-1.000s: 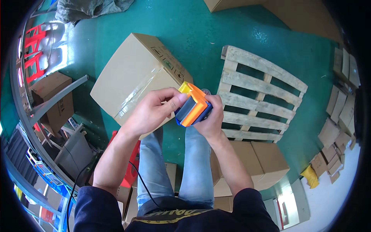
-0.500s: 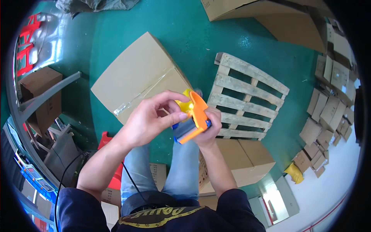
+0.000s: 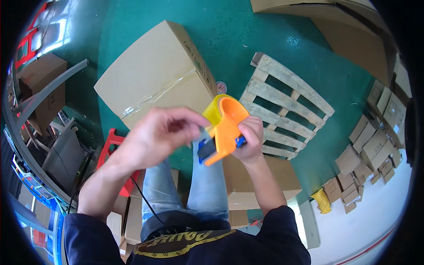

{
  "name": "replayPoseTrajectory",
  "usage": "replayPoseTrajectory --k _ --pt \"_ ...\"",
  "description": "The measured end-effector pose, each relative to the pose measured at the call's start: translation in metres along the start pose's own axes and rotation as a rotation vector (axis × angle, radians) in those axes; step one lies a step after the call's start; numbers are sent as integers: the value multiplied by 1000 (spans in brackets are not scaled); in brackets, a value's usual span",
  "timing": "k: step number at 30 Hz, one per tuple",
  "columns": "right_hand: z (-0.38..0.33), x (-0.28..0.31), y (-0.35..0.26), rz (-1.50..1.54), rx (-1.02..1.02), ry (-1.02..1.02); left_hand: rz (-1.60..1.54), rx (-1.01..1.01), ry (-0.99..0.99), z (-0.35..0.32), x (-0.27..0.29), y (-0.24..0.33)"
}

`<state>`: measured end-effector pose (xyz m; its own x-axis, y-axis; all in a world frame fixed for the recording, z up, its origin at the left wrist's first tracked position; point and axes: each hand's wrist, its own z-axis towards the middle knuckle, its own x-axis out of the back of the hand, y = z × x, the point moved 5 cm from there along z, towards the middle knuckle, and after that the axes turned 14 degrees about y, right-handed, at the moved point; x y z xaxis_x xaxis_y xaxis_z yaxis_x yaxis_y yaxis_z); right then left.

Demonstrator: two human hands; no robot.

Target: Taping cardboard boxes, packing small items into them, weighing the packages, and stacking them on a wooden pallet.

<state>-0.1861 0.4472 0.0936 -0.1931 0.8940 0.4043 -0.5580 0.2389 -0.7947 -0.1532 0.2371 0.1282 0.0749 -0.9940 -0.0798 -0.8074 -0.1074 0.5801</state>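
An orange tape dispenser (image 3: 229, 132) with a yellow roll of packing tape (image 3: 213, 110) is in my right hand (image 3: 250, 139), whose fingers are closed around its handle. It is held tilted in front of my thighs, with blue parts and a dark part at its lower end. Just left of it is my left hand (image 3: 161, 132), slightly blurred, fingers curled and thumb and forefinger close together. A thin see-through strip of tape shows between those fingertips and the dispenser. Beyond my hands lies a large closed cardboard box (image 3: 145, 66), with clear tape along its seam.
A wooden pallet (image 3: 282, 104) lies right of the box on the green floor. Another carton (image 3: 269, 176) stands by my right leg. Flattened cardboard (image 3: 371, 132) leans along the right wall near a yellow bag (image 3: 321, 201). At left are a red stool (image 3: 106, 148) and a grey metal frame (image 3: 53, 86).
My left hand has moved left and slightly away from the dispenser. My right hand has turned the dispenser and shifted it a little right. The view has shifted.
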Motion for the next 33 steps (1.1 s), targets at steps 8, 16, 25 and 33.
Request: replayPoseTrajectory --k 8,16,25,33 --pt "-23 -14 41 -242 -331 -154 184 -23 149 91 23 -29" --pt "0 -63 69 -242 -433 -105 462 -147 392 148 60 -38" --pt "-12 -79 96 -219 -1020 -328 849 74 404 293 194 32" --pt "-14 -84 109 -260 -1113 -426 762 148 281 310 209 6"
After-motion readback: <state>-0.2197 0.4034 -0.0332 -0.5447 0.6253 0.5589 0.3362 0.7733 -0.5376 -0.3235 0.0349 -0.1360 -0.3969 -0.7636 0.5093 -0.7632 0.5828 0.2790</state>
